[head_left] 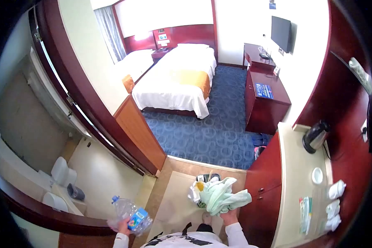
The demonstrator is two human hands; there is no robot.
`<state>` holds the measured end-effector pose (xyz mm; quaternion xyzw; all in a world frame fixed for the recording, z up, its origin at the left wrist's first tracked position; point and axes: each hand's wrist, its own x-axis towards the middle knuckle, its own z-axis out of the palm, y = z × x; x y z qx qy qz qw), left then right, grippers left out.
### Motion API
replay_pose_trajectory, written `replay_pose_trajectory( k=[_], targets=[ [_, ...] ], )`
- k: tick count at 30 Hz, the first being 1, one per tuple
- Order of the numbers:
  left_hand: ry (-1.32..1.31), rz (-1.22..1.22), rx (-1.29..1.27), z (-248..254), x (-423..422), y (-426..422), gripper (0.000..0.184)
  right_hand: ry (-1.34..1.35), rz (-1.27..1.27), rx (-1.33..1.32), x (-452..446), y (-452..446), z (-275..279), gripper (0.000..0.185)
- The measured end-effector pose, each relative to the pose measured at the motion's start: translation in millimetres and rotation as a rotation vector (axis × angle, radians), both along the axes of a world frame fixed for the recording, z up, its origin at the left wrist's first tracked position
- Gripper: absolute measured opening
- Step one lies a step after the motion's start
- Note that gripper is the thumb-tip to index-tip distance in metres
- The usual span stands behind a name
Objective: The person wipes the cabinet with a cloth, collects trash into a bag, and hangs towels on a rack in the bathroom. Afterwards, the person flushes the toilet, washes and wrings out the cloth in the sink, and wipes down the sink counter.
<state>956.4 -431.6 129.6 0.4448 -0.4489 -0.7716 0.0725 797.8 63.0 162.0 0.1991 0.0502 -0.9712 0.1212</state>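
My left hand point(124, 226), at the lower left, is closed around clear plastic bottles point(139, 219); one has a blue label, another a blue cap. At the lower middle, my right hand point(230, 217) grips a crumpled pale green cloth point(221, 196), its fingers partly hidden by the fabric. Just beyond the cloth a white plastic bag point(193, 193) with something orange-yellow at its top shows beside a dark object point(202, 178). The cloth covers much of both, so I cannot tell whether they are held or stand on the floor.
On the right, a counter point(287, 165) bears an electric kettle point(315, 138), a white cup point(317, 175) and wrapped items. A bathroom doorway point(103, 140) opens on the left. Ahead, beyond a floor strip, lie blue carpet point(194, 136), a bed point(169, 89) and a desk point(264, 103).
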Motion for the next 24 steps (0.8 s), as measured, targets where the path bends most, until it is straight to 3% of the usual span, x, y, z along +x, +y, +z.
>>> replay_pose_trajectory(
  k=[1, 3, 4, 5, 6, 7, 8, 9, 11, 13, 16, 19, 21, 23, 24],
  targets=[
    [-0.044, -0.015, -0.04, 7.6, 9.1, 3.8, 0.016, 0.004, 0.02, 0.063, -11.6, 8.9, -3.5, 0.043],
    [-0.184, -0.078, -0.362, 23.0, 22.7, 14.1, 0.016, 0.0, 0.057, 0.19, -30.5, 24.8, -11.6, 0.042],
    [-0.122, -0.084, -0.309, 61.1, 16.8, 41.2, 0.019, -0.001, 0.08, 0.268, -39.9, 32.1, -15.8, 0.041],
    [-0.107, -0.14, -0.45, 54.7, 28.8, 37.9, 0.021, -0.001, 0.124, 0.355, -46.9, 36.0, -19.7, 0.04],
    [-0.209, -0.267, -0.479, 11.9, 60.2, 4.4, 0.016, 0.003, 0.183, 0.445, -52.9, 38.5, -20.7, 0.04],
    [-0.203, -0.128, -0.478, 43.1, 51.3, 35.1, 0.01, 0.014, 0.247, 0.551, -58.7, 38.0, -20.6, 0.039],
    [-0.287, -0.246, -0.414, 5.9, 82.3, 12.0, 0.011, 0.03, 0.323, 0.646, -64.3, 36.0, -19.9, 0.039],
    [-0.335, -0.204, -0.579, 27.2, 87.3, 29.2, 0.016, 0.056, 0.403, 0.736, -71.2, 30.0, -19.5, 0.038],
    [-0.739, -0.293, -0.791, 18.6, 119.0, 29.4, 0.021, 0.124, 0.573, 0.888, -85.2, 9.2, -17.0, 0.037],
    [-0.943, -0.321, -1.361, 49.5, 139.3, 51.6, 0.02, 0.199, 0.73, 1.001, -96.5, -19.7, -16.7, 0.036],
    [-1.171, -0.243, -1.137, 105.7, 152.6, 76.3, 0.019, 0.348, 0.961, 1.115, -111.2, -68.2, -19.2, 0.035],
    [-1.318, -0.205, -1.167, 97.1, 219.5, 48.5, 0.018, 0.549, 1.18, 1.177, -117.6, -136.9, -13.6, 0.035],
    [-1.443, -0.316, -1.48, 116.1, 245.4, 22.9, 0.011, 0.697, 1.222, 1.214, -120.1, -183.2, -14.7, 0.035],
    [-1.507, -0.416, -1.622, 149.9, 265.9, 4.6, 0.014, 0.829, 1.262, 1.278, -116.4, -223.7, 16.4, 0.033],
    [-1.479, -0.459, -1.581, 160.4, 278.1, -11.3, 0.013, 0.788, 1.187, 1.095, -104.8, -248.4, 42.8, 0.025]
  ],
)
